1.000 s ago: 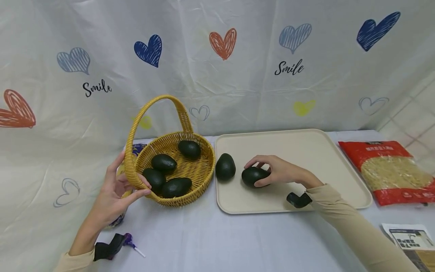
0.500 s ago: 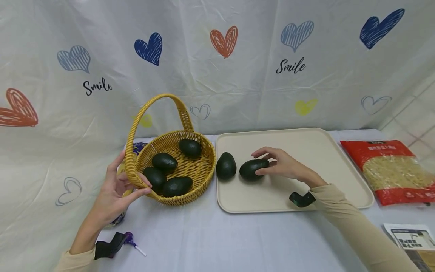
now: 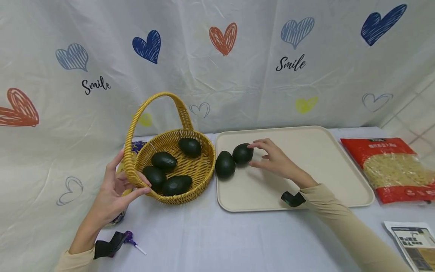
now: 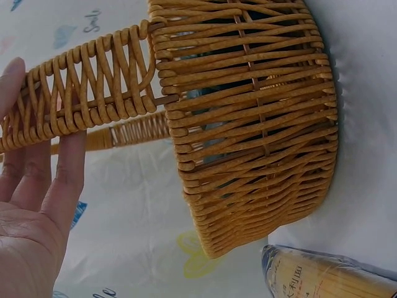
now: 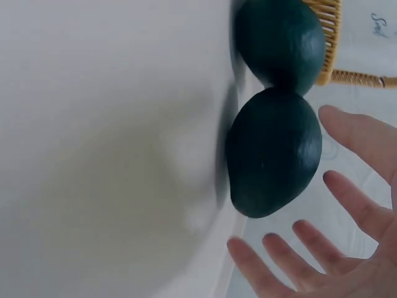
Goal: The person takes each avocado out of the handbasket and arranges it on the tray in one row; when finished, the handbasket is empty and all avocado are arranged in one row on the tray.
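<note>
- While left hand (image 3: 110, 192) grips yellow wicker basket (image 3: 183, 199) by its handle (image 3: 128, 151), frame left, right hand (image 3: 273, 162) is spread, holding nothing.
- Nearest dark-green oval avocado (image 3: 242, 155): beige rectangular tray (image 3: 312, 155), mid-frame.
- Probably grasp step; next: close round it.

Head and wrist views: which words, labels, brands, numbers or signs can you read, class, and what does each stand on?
"Smile": twice on the curtain, once to each side.
"大利面": on the pasta packet; its smaller print is too small to read.
Red bag: white characters and a green label, too blurred to read.
Lower-right packet: print too blurred to read.
</note>
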The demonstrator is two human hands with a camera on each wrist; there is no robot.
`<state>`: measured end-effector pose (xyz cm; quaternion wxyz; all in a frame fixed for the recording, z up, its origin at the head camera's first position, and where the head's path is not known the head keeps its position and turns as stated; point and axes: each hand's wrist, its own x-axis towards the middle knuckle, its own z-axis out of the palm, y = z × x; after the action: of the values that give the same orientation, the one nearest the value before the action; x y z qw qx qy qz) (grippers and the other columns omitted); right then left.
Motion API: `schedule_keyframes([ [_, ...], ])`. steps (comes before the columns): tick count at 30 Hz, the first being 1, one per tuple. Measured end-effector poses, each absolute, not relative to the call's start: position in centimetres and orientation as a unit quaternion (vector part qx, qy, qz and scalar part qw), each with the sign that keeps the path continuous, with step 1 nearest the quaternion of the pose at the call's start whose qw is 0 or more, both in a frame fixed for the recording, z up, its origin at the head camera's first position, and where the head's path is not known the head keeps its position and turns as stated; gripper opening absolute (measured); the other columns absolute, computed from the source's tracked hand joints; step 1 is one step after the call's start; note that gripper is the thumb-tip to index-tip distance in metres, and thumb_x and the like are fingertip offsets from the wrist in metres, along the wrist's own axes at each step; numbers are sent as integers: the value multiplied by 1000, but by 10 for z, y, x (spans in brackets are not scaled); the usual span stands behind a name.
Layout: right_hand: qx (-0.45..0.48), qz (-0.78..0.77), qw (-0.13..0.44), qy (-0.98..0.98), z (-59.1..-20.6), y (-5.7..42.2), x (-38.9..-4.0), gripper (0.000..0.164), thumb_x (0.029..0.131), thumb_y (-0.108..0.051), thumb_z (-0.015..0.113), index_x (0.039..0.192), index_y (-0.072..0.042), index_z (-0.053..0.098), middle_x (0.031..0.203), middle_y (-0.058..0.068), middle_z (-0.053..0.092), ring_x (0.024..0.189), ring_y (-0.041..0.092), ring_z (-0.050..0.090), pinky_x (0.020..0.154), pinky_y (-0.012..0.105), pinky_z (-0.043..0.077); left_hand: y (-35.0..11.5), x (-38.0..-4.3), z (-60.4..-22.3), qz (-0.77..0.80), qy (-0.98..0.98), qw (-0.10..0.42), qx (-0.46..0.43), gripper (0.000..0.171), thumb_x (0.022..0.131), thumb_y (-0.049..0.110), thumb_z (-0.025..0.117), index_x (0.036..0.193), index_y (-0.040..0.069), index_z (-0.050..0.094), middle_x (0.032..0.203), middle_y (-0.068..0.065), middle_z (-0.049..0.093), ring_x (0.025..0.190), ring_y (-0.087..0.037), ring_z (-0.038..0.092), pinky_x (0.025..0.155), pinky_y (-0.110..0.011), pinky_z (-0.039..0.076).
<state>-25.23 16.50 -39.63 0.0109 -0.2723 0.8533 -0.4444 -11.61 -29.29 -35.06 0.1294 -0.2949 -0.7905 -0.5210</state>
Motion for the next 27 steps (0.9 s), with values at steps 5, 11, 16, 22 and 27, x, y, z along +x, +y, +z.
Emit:
schedule_keyframes([
  [5,-293,-404,4,867,-389,150,-259,49,95,-8,77,140,2,61,147,28,47,137,45,46,99,68,49,-294,-116,-351,-512,-797,128,-294,124,76,-31,74,167,9,1,101,2,72,97,-8,70,88,-19,58],
  [11,-292,-344,37,891,-389,137,-264,43,96,-8,75,134,7,64,148,36,43,138,54,44,112,64,40,-294,-115,-352,-523,-786,123,-305,122,78,-29,74,167,8,-1,102,0,72,97,-9,70,88,-19,58],
  [16,-292,-342,48,892,-392,141,-261,51,89,-9,82,134,6,64,144,35,46,135,53,47,113,63,40,-293,-114,-351,-519,-792,121,-299,123,77,-29,74,167,9,-1,102,1,72,97,-8,70,90,-19,57],
  [22,-303,-365,74,877,-387,151,-254,58,84,-13,88,135,3,64,138,29,53,131,47,51,111,63,41,-293,-114,-351,-508,-801,128,-291,120,80,-24,76,167,10,1,101,2,72,95,-9,70,88,-19,58],
  [27,-300,-382,86,870,-387,156,-250,69,80,-13,91,139,4,60,137,26,54,126,45,54,109,61,43,-292,-115,-352,-522,-788,136,-299,122,76,-30,75,167,10,4,101,0,73,95,-10,71,89,-18,57],
])
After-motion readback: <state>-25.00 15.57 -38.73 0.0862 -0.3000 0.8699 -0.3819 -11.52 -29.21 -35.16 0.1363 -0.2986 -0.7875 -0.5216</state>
